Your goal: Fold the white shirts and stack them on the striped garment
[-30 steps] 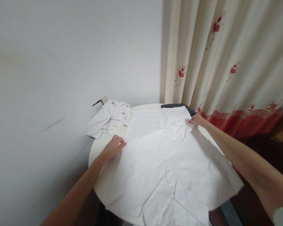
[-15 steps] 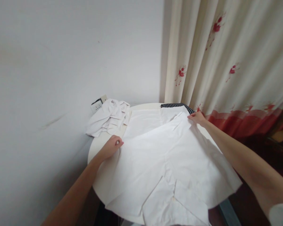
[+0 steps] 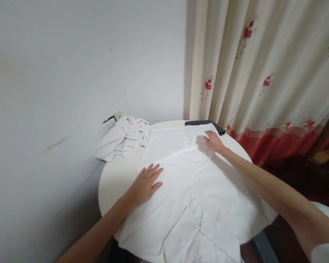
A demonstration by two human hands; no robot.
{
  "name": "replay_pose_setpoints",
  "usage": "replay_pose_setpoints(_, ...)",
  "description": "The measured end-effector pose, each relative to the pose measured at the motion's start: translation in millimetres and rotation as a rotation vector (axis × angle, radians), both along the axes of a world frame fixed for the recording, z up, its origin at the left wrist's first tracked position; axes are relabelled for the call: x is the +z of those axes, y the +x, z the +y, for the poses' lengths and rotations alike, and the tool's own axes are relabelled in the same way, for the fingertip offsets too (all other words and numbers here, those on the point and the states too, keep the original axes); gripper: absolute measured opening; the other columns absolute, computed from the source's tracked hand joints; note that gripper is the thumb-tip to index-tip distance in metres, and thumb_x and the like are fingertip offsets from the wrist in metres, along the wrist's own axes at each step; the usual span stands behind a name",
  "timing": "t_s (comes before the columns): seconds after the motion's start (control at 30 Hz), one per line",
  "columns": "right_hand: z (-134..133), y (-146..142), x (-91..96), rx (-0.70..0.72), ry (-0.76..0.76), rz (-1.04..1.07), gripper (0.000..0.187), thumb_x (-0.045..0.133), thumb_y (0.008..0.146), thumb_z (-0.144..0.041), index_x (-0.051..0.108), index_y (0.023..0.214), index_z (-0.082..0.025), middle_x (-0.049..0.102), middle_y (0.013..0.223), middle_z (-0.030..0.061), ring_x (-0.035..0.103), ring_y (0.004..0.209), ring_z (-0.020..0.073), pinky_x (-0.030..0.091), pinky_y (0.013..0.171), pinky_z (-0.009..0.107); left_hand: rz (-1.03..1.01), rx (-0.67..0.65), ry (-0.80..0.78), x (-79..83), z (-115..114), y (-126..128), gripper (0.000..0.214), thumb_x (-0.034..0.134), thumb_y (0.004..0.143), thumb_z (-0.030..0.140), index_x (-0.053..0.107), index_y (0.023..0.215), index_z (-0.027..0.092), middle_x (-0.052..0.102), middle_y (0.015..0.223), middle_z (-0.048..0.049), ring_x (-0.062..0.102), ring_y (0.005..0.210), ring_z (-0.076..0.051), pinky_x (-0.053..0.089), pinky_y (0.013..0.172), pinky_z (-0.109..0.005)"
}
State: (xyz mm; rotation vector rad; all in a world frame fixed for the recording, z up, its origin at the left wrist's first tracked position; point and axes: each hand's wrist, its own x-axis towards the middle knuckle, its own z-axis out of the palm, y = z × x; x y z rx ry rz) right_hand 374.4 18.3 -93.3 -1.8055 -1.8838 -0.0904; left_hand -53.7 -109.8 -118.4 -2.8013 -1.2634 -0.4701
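Observation:
A white cloth garment (image 3: 178,182) lies spread over a round white table (image 3: 109,186), its near part hanging past the front edge. My left hand (image 3: 145,184) rests flat on the garment's left side, fingers spread. Toward the far right, my right hand (image 3: 214,141) is just above or touching the cloth with its fingers apart, holding nothing; a shadow falls beside it. Black-and-white striped fabric (image 3: 201,122) shows at the far edge, partly under the white cloth.
A crumpled white cloth (image 3: 123,138) sits at the table's far left, against the wall (image 3: 84,73). Behind it is a wall socket (image 3: 109,125). A cream curtain with red flowers (image 3: 235,73) hangs at the back right. A dark wooden chair (image 3: 326,146) stands at the right.
Both hands have let go of the garment's edges. The left hand has opened and moved right onto the cloth; the right has moved slightly left. The lifted far-right part now lies flatter.

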Motion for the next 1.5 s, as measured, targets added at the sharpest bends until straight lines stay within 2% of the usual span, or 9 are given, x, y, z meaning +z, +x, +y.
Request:
replay_pose_setpoints(0.2, -11, -32, -37.3, 0.140, -0.223, -0.191, 0.065, 0.034, 0.101, -0.054, 0.035, 0.155, -0.019, 0.028, 0.164, 0.0147, 0.024, 0.151, 0.0308, 0.022, 0.119, 0.050, 0.089, 0.098, 0.048, -8.6, -13, -15, 0.052, 0.043, 0.102, 0.046, 0.041, 0.153, 0.034, 0.037, 0.160, -0.0053, 0.032, 0.148, -0.035, 0.030, 0.117, -0.060)
replay_pose_setpoints(0.3, -8, -20, -37.3, 0.042, -0.308, -0.243, 0.072, 0.023, 0.101, -0.058, 0.023, 0.160, -0.016, 0.019, 0.166, 0.0152, 0.017, 0.153, 0.0285, 0.019, 0.120, 0.052, 0.114, 0.163, 0.063, -11.8, -22, -31, 0.054, 0.037, 0.103, 0.046, 0.038, 0.155, 0.030, 0.037, 0.160, -0.0073, 0.031, 0.148, -0.033, 0.031, 0.116, -0.059)
replay_pose_setpoints(0.43, -5, -5, -34.0, -0.038, -0.330, -0.232, 0.075, 0.015, 0.101, -0.058, 0.025, 0.158, -0.010, 0.022, 0.165, 0.0188, 0.019, 0.152, 0.0293, 0.020, 0.120, 0.054, 0.073, 0.265, 0.016, -16.0, -25, -57, 0.059, 0.030, 0.104, 0.046, 0.033, 0.157, 0.020, 0.039, 0.158, -0.0124, 0.032, 0.148, -0.033, 0.033, 0.115, -0.061)
replay_pose_setpoints(0.6, -17, -22, -29.7, 0.003, -0.229, -0.206, 0.071, 0.014, 0.103, -0.054, 0.029, 0.157, -0.011, 0.022, 0.165, 0.0173, 0.018, 0.153, 0.0278, 0.018, 0.120, 0.055, -0.273, 0.468, -0.056, 5.4, -20, -64, 0.059, 0.023, 0.105, 0.039, 0.030, 0.155, 0.009, 0.040, 0.156, -0.0199, 0.039, 0.145, -0.030, 0.036, 0.117, -0.053)
replay_pose_setpoints(0.73, -40, -66, -26.7, 0.185, -0.121, -0.218, 0.069, 0.018, 0.103, -0.054, 0.029, 0.158, -0.014, 0.026, 0.164, 0.0168, 0.020, 0.152, 0.0290, 0.019, 0.120, 0.056, -0.205, 0.249, -0.103, 25.0, -36, -33, 0.054, 0.028, 0.104, 0.034, 0.034, 0.154, 0.017, 0.041, 0.158, -0.0113, 0.034, 0.148, -0.023, 0.026, 0.123, -0.047)
replay_pose_setpoints(0.9, -67, -108, -35.0, 0.380, -0.167, -0.239, 0.071, 0.021, 0.101, -0.062, 0.036, 0.156, -0.018, 0.027, 0.164, 0.0152, 0.022, 0.151, 0.0328, 0.025, 0.117, 0.059, 0.019, 0.036, -0.148, 17.8, -64, -8, 0.054, 0.038, 0.104, 0.040, 0.031, 0.157, 0.027, 0.033, 0.162, -0.0055, 0.024, 0.152, -0.025, 0.023, 0.123, -0.051)
replay_pose_setpoints(1.1, -70, -107, -47.4, 0.371, -0.153, -0.290, 0.071, 0.020, 0.101, -0.062, 0.043, 0.152, -0.017, 0.030, 0.163, 0.0157, 0.027, 0.150, 0.0313, 0.028, 0.117, 0.056, 0.104, 0.026, -0.133, 9.3, -85, -35, 0.052, 0.038, 0.105, 0.042, 0.033, 0.156, 0.033, 0.029, 0.164, -0.0016, 0.019, 0.153, -0.027, 0.022, 0.122, -0.052)
replay_pose_setpoints(1.4, -69, -107, -48.6, 0.354, -0.126, -0.309, 0.066, 0.021, 0.102, -0.059, 0.045, 0.150, -0.020, 0.033, 0.162, 0.0141, 0.030, 0.149, 0.0318, 0.032, 0.116, 0.056, 0.116, -0.009, -0.187, 21.4, -118, -67, 0.055, 0.038, 0.106, 0.041, 0.025, 0.159, 0.033, 0.027, 0.165, -0.0010, 0.019, 0.153, -0.024, 0.018, 0.125, -0.049)
replay_pose_setpoints(1.5, -69, -107, -48.2, 0.350, -0.127, -0.308, 0.065, 0.022, 0.102, -0.058, 0.045, 0.150, -0.020, 0.033, 0.162, 0.0138, 0.030, 0.149, 0.0314, 0.031, 0.116, 0.055, 0.056, -0.045, -0.184, 22.0, -133, -74, 0.051, 0.049, 0.103, 0.038, 0.040, 0.153, 0.031, 0.039, 0.160, -0.0042, 0.029, 0.150, -0.025, 0.027, 0.122, -0.049)
